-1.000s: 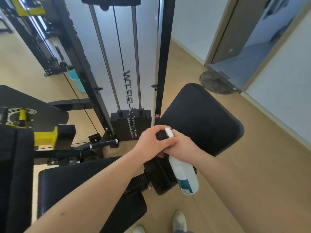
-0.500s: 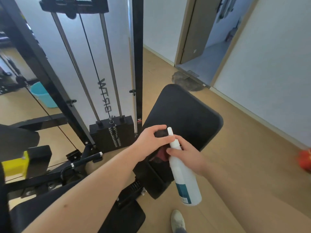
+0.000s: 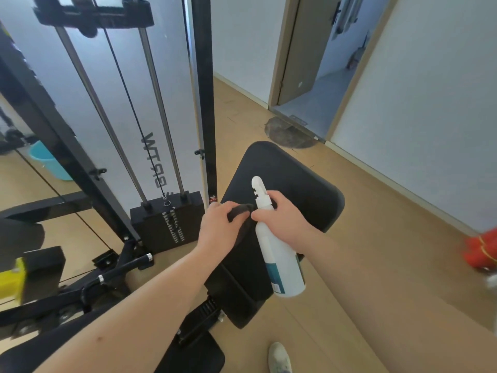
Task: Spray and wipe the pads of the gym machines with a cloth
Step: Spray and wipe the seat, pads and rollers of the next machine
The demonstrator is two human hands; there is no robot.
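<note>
A black padded seat back (image 3: 293, 181) tilts up in front of me, beside the weight stack. My right hand (image 3: 285, 219) grips a white spray bottle (image 3: 279, 262) by its neck, nozzle up, over the pad's lower part. My left hand (image 3: 220, 227) pinches a dark cloth (image 3: 239, 211) next to the bottle, on the pad's left edge. Most of the cloth is hidden under my fingers.
A black weight stack (image 3: 166, 219) with chrome guide rods stands to the left behind a black upright post (image 3: 207, 103). A lower black pad (image 3: 193, 356) and levers lie near my feet. An open doorway (image 3: 317, 76) is at the back, with a red object (image 3: 481, 251) on the floor at right.
The view has swung right and up. My right hand has raised the bottle's nozzle clear of my left hand, and the dark cloth now shows between my left fingers.
</note>
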